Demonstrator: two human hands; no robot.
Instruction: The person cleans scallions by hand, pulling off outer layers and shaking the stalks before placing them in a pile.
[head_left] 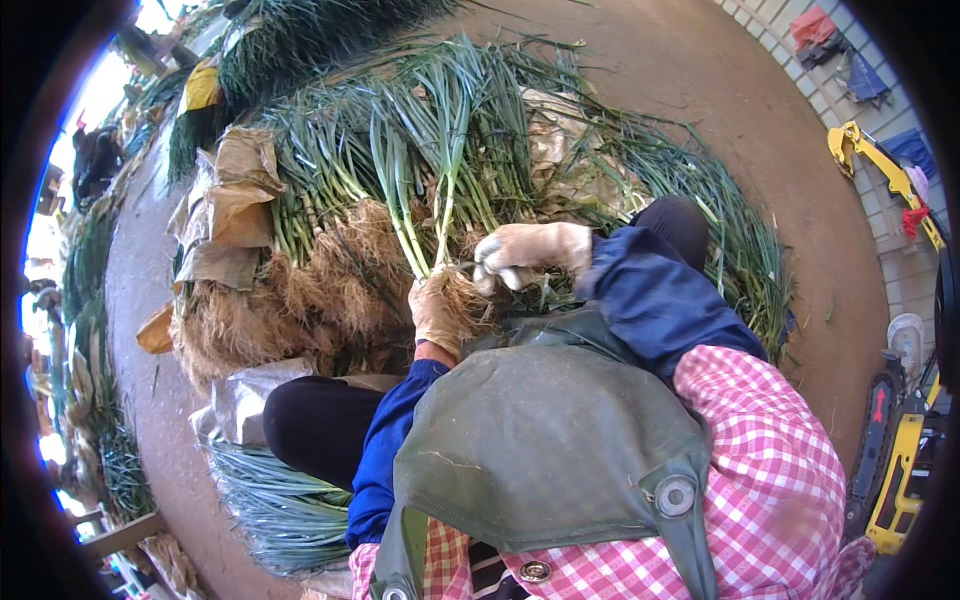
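My left hand, in a pale glove, is closed round the root end of a few green onions. Their white stems and long green leaves point away from me, and stringy tan roots hang beside the hand. Just right of these stems is my right hand, also gloved, with its fingers curled in. What lies between those fingers, if anything, is too small to make out. A heap of green onions with matted roots lies just beyond and to the left of my hands.
Brown paper wrapping stands against the heap's left side. Loose leaves spread to the right. A bundle of green onions lies by my left knee. Yellow machinery stands at the far right, on the brown floor side near a tiled wall.
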